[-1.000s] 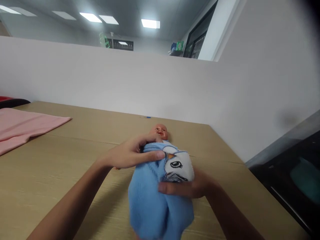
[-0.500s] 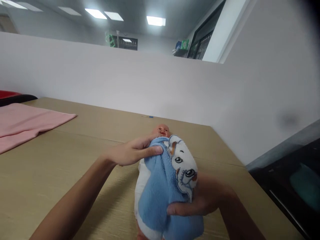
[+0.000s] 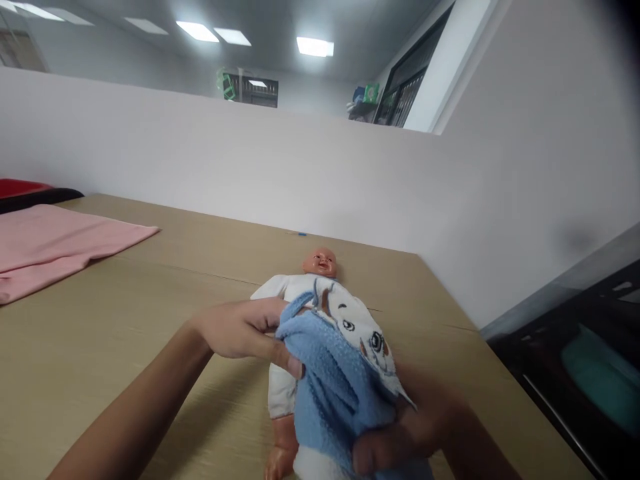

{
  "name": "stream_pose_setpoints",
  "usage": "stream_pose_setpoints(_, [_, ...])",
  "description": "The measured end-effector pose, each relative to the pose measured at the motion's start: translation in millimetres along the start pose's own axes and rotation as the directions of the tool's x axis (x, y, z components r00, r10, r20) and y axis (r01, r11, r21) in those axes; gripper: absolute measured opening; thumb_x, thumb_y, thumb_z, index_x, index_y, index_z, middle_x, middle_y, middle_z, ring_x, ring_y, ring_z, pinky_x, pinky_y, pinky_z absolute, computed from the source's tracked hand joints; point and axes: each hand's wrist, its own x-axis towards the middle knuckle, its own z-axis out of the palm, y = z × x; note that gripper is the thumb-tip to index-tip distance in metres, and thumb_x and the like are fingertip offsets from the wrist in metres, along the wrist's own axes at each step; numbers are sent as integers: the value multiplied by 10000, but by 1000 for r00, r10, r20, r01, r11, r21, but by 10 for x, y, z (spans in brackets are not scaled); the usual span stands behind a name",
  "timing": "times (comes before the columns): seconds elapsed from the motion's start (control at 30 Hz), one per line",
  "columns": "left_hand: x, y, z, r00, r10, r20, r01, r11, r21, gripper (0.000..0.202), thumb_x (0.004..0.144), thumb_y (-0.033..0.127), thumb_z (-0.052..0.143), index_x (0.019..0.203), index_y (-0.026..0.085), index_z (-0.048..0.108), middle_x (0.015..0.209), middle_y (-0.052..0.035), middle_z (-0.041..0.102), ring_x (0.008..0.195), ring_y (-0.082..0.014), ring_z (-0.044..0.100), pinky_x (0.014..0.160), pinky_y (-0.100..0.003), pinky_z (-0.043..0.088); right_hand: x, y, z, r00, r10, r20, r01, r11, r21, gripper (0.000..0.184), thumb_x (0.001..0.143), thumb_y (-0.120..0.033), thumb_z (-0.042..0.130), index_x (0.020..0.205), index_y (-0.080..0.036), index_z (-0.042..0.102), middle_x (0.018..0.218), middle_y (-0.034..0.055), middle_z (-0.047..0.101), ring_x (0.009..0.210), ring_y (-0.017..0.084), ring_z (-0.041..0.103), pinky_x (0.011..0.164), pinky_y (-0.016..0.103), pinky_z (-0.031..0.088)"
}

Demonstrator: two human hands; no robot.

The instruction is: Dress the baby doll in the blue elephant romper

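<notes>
A baby doll (image 3: 321, 262) in a white suit (image 3: 283, 393) lies on its back on the table, its head toward the wall. Over its body is a bunched blue terry cloth (image 3: 327, 367) with a white animal face stitched on it. My left hand (image 3: 255, 333) pinches the cloth's upper left edge, thumb on top, at the doll's chest. Lower down on the right, my right hand (image 3: 410, 433) grips the cloth, its thumb in front; motion blurs it and its other fingers are hidden. One bare doll leg shows below the suit; the other is covered.
A pink cloth (image 3: 75, 240) lies at the table's left, near a red and black object (image 3: 30, 191). A small blue-tipped item (image 3: 302, 234) rests by the white wall (image 3: 240, 160). Beyond the table's right edge is a dark rack or bin (image 3: 565, 373) with something teal inside.
Both hands have drawn the blue cloth down from the doll's neck, gathering it more. The doll's white-clad chest and arm and one bare leg now show.
</notes>
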Motion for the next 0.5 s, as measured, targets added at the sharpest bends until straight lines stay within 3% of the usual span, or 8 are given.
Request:
stream_pose_setpoints(0.1, [2, -35, 94, 1000, -21, -5, 22, 999, 43, 169, 1022, 335, 741, 1078, 176, 759, 1089, -49, 776, 1030, -189, 687, 1021, -277, 562, -137, 46, 16, 999, 30, -40, -29, 1000, 8, 808, 764, -622, 912, 1434, -218, 710, 1218, 110, 778, 1233, 346, 713, 1093, 449, 593])
stream_pose_setpoints(0.23, [10, -192, 282, 997, -68, -19, 66, 994, -89, 258, 1019, 423, 743, 975, 169, 724, 876, -2, 677, 799, -125, 605, 795, -199, 553, -325, 180, 33, 977, 139, -163, -142, 990, -9, 690, 888, -741, 731, 1373, -252, 767, 1225, 131, 798, 1271, 378, 712, 1153, 514, 564])
stream_pose_setpoints(0.33, [-12, -367, 471, 992, -124, 11, 123, 962, -244, 418, 904, 549, 840, 980, 149, 745, 822, -30, 668, 698, -146, 595, 646, -232, 537, -406, 267, 116, 972, 151, -181, -167, 983, -75, 677, 950, -769, 635, 1363, -252, 777, 1269, 139, 792, 1362, 383, 666, 1260, 547, 462])
stream_pose_setpoints(0.4, [-58, -493, 609, 987, -155, -53, 129, 936, -327, 499, 824, 581, 900, 1004, 139, 757, 792, -41, 671, 645, -143, 582, 595, -232, 512, -450, 327, 199, 969, 206, -139, -219, 971, -91, 723, 951, -801, 611, 1368, -233, 773, 1278, 141, 791, 1367, 378, 662, 1277, 533, 442])
stream_pose_setpoints(0.5, [-176, -667, 815, 956, -170, -239, 73, 927, -367, 557, 829, 626, 887, 1057, 134, 764, 783, -40, 668, 609, -105, 541, 572, -188, 466, -511, 417, 320, 910, 396, -121, -404, 913, -53, 832, 925, -912, 516, 1294, -226, 809, 1257, 136, 803, 1345, 374, 676, 1242, 493, 478])
